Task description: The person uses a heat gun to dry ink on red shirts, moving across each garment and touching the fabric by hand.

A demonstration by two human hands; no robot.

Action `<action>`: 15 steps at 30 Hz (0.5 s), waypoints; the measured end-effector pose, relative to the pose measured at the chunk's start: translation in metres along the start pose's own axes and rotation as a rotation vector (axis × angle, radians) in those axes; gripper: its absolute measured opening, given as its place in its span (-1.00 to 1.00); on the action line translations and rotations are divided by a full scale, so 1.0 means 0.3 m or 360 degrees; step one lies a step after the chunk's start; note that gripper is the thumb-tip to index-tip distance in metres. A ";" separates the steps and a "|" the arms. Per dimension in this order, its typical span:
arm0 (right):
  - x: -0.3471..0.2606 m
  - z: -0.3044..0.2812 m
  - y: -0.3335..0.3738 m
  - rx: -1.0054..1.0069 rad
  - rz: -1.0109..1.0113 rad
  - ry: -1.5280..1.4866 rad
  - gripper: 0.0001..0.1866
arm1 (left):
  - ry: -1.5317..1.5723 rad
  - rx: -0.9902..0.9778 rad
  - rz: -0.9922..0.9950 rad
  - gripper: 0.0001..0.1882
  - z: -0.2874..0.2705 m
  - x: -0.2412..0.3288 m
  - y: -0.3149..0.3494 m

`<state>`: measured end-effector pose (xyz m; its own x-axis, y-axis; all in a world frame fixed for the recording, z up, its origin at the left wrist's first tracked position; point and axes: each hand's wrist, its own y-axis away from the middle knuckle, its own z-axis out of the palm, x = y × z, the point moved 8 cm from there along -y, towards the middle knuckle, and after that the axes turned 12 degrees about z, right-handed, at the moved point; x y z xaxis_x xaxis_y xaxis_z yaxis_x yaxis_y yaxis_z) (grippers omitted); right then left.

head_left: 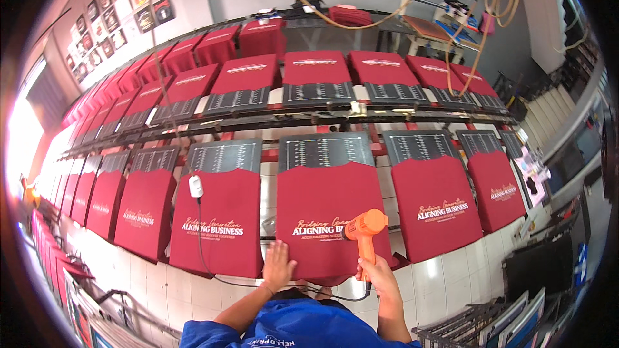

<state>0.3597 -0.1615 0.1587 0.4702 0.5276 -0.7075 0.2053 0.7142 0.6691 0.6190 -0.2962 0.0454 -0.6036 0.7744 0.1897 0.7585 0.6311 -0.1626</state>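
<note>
My right hand (379,274) is wrapped round the handle of an orange heat gun (365,227). Its dark nozzle points left, over the printed lettering of a dark red T-shirt (322,193). That shirt is stretched over a black printing board (325,149) whose upper end, marked with white scales, shows bare. My left hand (278,265) lies flat with fingers stretched at the shirt's lower left edge, holding nothing. A black cord runs from the gun's handle leftward past my left hand to a white plug connector (195,186) hanging above the neighbouring shirt (216,219).
More boards with printed red shirts stand in rows to the left, right (433,209) and across the black rail (271,122). Hoses (496,0) hang at the far right. Racks of frames (509,322) stand at lower right, and a metal rack (97,309) at lower left.
</note>
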 end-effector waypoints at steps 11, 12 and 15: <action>0.023 0.458 -0.040 -0.0408 0.0026 0.0239 -0.80 | -0.0165 0.0526 -0.1306 -0.33 -0.298 -0.906 0.520; 0.034 0.518 -0.048 -0.0447 0.0031 0.0265 -0.79 | -0.0130 0.0596 -0.1366 -0.33 -0.315 -0.979 0.576; 0.071 0.721 -0.088 -0.0547 0.0076 0.0294 -0.77 | 0.0328 0.1054 -0.1420 -0.36 -0.376 -1.238 0.756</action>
<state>0.5500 -0.2684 0.1752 0.3032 0.6154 -0.7276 -0.1271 0.7828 0.6092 1.0429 -0.4460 0.0471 -0.7657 0.0514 0.6412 -0.2398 0.9021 -0.3587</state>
